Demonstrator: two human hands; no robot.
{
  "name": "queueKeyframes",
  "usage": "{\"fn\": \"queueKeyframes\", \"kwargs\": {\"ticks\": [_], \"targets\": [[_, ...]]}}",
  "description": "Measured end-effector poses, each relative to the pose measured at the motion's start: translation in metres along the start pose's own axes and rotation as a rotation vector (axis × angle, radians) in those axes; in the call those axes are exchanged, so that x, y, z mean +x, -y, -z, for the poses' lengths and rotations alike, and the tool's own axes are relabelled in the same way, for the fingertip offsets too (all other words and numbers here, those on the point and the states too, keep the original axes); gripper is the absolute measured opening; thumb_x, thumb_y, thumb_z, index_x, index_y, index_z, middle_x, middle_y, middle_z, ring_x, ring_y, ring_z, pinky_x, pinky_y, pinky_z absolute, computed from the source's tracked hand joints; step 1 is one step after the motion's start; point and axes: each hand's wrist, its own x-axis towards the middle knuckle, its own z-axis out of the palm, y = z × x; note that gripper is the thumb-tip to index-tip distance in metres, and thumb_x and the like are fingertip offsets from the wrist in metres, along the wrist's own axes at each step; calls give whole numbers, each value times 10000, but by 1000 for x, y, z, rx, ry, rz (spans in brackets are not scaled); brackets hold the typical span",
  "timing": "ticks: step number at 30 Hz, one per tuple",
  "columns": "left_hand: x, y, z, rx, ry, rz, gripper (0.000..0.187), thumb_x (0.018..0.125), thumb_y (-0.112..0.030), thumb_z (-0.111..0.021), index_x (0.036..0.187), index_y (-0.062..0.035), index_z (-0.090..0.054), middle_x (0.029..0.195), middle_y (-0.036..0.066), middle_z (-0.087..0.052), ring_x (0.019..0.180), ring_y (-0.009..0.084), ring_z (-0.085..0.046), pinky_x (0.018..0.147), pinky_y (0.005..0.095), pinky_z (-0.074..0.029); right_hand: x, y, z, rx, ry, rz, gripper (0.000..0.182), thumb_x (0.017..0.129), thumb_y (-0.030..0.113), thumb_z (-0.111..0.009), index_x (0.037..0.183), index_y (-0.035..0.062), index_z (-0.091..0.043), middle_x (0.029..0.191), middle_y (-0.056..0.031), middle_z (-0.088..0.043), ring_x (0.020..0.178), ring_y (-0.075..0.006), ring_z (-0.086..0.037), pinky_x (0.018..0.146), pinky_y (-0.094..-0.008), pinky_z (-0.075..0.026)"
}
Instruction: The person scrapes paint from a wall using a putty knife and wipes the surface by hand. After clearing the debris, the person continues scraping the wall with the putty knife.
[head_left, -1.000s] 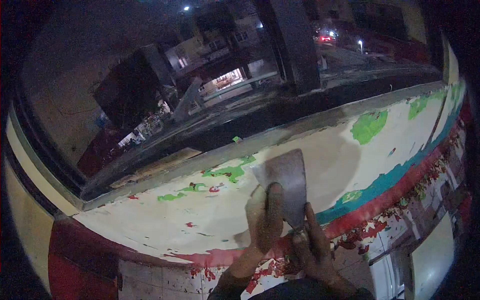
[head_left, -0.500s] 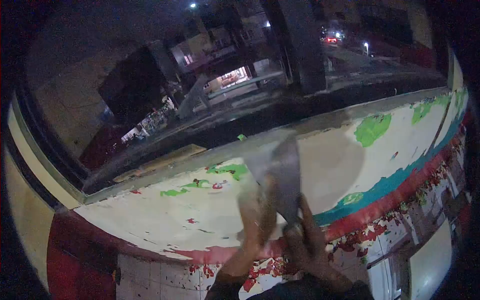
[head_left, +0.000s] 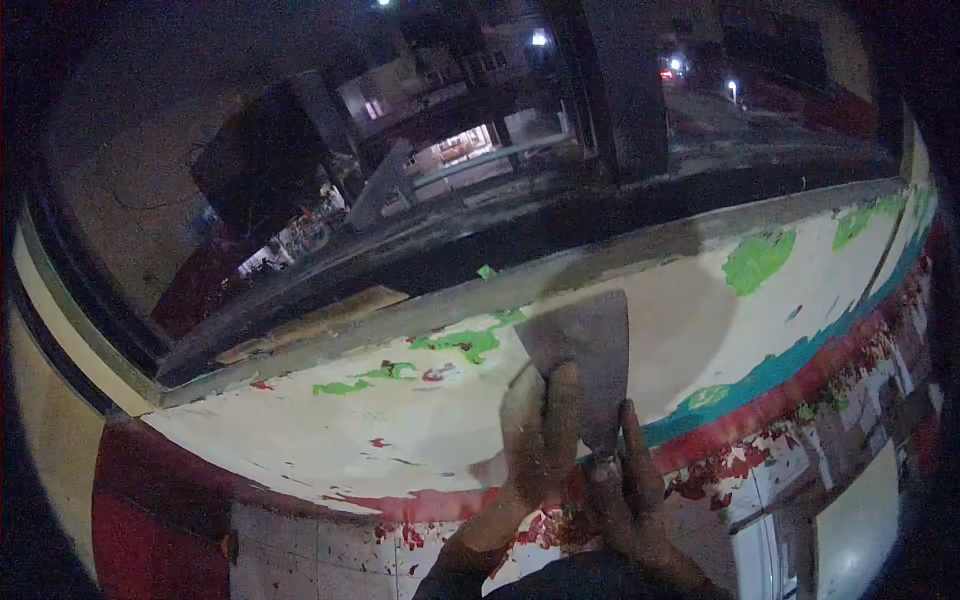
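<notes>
A wide paint scraper (head_left: 597, 345) lies with its grey blade against the pale wall (head_left: 660, 340), its edge just under the sill. My right hand (head_left: 625, 500) is wrapped round the handle low down, with one finger stretched along the blade's right side. From the left, my left hand (head_left: 530, 440) grips the blade's lower part, fingers pressed on its face. Most of the handle is hidden by the hands. Patches of green paint (head_left: 465, 342) cling to the wall left of the blade, and another green patch (head_left: 758, 263) is to its right.
Above the wall runs a grey sill (head_left: 780, 210), with a flat brownish strip (head_left: 310, 325) and a small green flake (head_left: 486, 271) on it. Teal paint (head_left: 790, 365) and red paint (head_left: 450, 505) band the wall's bottom. Below are paint chips (head_left: 740, 465) on pale tiles. Beyond the sill is a dark street.
Both hands and the scraper have shifted slightly right and a little down along the wall. The blade, blurred before, is now sharper. The view has moved slightly.
</notes>
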Motion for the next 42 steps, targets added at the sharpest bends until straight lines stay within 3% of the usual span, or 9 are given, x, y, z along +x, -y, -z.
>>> {"fn": "queueKeyframes", "kwargs": {"ticks": [9,12,15,18,22,25,33,35,42], "targets": [[6,-6,1,-83,-5,-26,220,850,-197,-433,852,5,-520,711,178,-551,696,351,-529,654,407,-402,-4,-4,-3,-15,-28,153,518,878,104,-373,1310,-48,-132,659,-24,-448,503,-88,-423,456,-222,-367],[5,7,-7,6,-93,-214,302,858,-268,-437,756,6,-514,549,88,-470,500,169,-447,476,329,-354,-7,2,0,25,-34,29,542,870,94,-386,1313,-49,-108,671,-31,-452,507,-86,-426,458,-219,-370],[9,-9,-3,-105,-116,-78,290,854,-258,-442,767,8,-519,556,99,-471,510,180,-454,498,343,-367,1,10,-5,-70,-26,50,567,866,99,-389,1315,-49,-75,687,-34,-453,517,-81,-431,459,-214,-369],[8,7,-6,87,-156,-306,290,850,-260,-453,771,10,-520,567,102,-486,513,190,-465,500,343,-370,-10,6,2,78,-3,-53,573,862,91,-387,1320,-41,-67,704,-35,-454,534,-75,-431,460,-209,-364],[9,-7,3,-112,-38,-71,189,846,-170,-456,827,3,-530,720,175,-542,702,334,-525,635,406,-393,-2,8,-6,44,-32,-31,568,863,86,-375,1323,-34,-64,703,-37,-449,537,-73,-423,459,-206,-365],[7,8,-5,85,-131,-311,291,854,-232,-447,688,5,-478,566,144,-468,504,263,-457,481,370,-339,-2,7,-2,52,-17,64,566,862,81,-363,1324,-32,-55,701,-36,-444,532,-73,-417,462,-205,-369],[12,3,-5,1,-128,-319,283,850,-220,-457,673,1,-462,550,138,-452,493,264,-439,477,366,-328,-6,18,4,160,28,-182,574,870,114,-370,1324,-30,-49,713,-29,-442,555,-76,-429,480,-206,-377],[15,8,-9,57,-229,-426,290,852,-233,-454,681,1,-467,551,137,-459,493,249,-443,479,356,-333,1,4,-2,47,-6,-10,578,872,120,-372,1325,-24,-45,709,-37,-454,539,-83,-440,476,-212,-386],[12,7,-3,1,-132,-292,291,848,-245,-457,692,-1,-479,573,116,-490,513,205,-462,469,329,-335,3,18,-2,-27,-19,-79,550,883,117,-360,1321,-34,-64,697,-59,-480,512,-97,-442,455,-234,-380]]}}
